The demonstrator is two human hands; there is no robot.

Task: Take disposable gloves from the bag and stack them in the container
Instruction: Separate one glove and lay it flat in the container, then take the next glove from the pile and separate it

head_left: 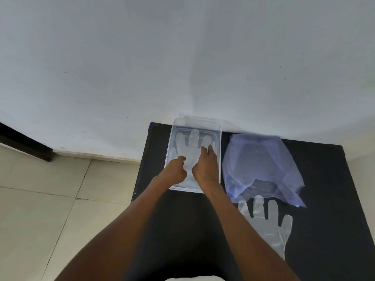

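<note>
Gloves of thin clear film, so weightless, limp and clingy; likely to slide on each other and lift with any draught. One glove (187,151) lying flat in the clear container (218,138) at the far edge of the desk (182,220), fingers pointing toward the wall. Left hand (175,171) loosely curled, fingertips pressing the glove's palm area near the container's left side. Right hand (205,165) spread flat on the same glove, fingertips reaching its finger roots. Both hands apart from each other, neither clamped on anything, seemingly smoothing the film down. Second glove (267,222) spread flat on the desk toward the near right, its fingertips just under the mouth of the bluish bag (261,165), which sits just right of the container with more contents dimly visible inside. Best taken by a light pinch at the cuff or at both side edges, then laid down flat and pressed, since gripping mid-film would probably crumple it.
</note>
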